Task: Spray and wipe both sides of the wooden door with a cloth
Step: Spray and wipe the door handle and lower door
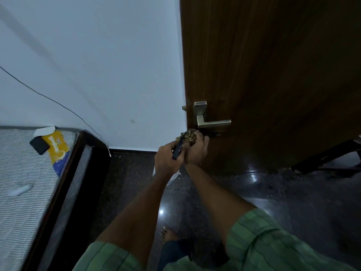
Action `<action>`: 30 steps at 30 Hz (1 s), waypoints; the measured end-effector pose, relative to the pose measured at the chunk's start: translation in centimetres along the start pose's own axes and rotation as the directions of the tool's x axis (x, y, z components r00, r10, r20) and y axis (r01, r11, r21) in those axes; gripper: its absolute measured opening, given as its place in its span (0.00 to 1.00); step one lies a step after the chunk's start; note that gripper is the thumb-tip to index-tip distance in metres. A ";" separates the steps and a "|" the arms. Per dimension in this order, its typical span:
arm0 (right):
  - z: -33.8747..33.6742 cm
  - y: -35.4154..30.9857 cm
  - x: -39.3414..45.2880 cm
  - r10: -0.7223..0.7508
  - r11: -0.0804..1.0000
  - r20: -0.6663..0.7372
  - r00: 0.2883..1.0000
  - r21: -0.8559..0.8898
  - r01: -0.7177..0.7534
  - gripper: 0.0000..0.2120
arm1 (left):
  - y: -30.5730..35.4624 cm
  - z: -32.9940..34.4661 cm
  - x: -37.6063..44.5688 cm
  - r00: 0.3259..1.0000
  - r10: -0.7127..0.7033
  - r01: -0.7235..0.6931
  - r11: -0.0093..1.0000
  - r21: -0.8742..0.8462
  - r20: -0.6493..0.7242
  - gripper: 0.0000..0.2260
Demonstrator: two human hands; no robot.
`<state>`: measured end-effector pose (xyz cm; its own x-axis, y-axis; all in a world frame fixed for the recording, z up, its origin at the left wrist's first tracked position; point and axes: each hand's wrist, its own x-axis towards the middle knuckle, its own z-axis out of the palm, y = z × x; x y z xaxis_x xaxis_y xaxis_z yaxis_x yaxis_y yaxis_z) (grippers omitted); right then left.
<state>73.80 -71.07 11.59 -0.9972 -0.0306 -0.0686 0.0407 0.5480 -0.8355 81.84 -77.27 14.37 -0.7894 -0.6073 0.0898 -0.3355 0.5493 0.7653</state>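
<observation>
Door: the wooden door (273, 75) fills the upper right of the view, dark brown, with its free edge next to the white wall (97, 65).
Handle: a metal lever handle (211, 122) sits near the free edge of the door, with the lever pointing to the right.
Cloth: a bunched, patterned cloth (190, 136) is just below the handle, at the edge of the door; whether it touches the wood I cannot tell.
Right hand: the right hand (197, 151) has its fingers curled around the cloth and holds it bunched up at the door edge.
Left hand: the left hand (168, 159) is just beside the right one, its fingers closed around a dark trigger part of a spray bottle (178, 147); a white part shows below the wrist.
Arms: both forearms reach forward from green striped sleeves (263, 241) at the bottom of the view.
Floor: the floor (254, 202) is dark, polished stone with light reflections; a bare foot (168, 234) stands on it between the arms.
Bed: a bed with a striped mattress (23, 182) stands at the left, against the wall.
On the mattress: a yellow packet (58, 147) and a dark flat object (39, 145) lie near its far corner, touching each other; a small white thing (19, 189) lies apart, nearer to the person.
Wire: a thin dark wire (58, 103) runs down along the wall toward the corner of the bed.
Right edge: part of some dark furniture (332, 155) stands on the floor beside the door.
</observation>
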 end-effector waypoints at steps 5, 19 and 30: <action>0.6 -1.2 -0.1 0.020 0.998 0.107 0.994 0.052 -0.025 0.07 | -0.8 -0.6 0.1 0.998 -0.018 0.017 1.000 -0.007 -0.055 0.18; -0.5 1.8 -1.7 -0.059 0.998 0.243 0.968 0.032 0.053 0.18 | 0.9 -0.2 -0.6 0.999 -0.036 0.036 0.997 -0.065 -0.001 0.09; -5.6 4.0 2.6 0.243 0.935 -0.184 0.952 0.304 -0.180 0.18 | 2.5 1.6 -0.3 1.000 0.010 -0.009 0.998 -0.063 0.027 0.11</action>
<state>71.05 -64.26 11.16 -0.9514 0.2580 -0.1681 0.2368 0.2639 -0.9350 80.36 -74.79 15.24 -0.8063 -0.5860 0.0806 -0.2958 0.5174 0.8030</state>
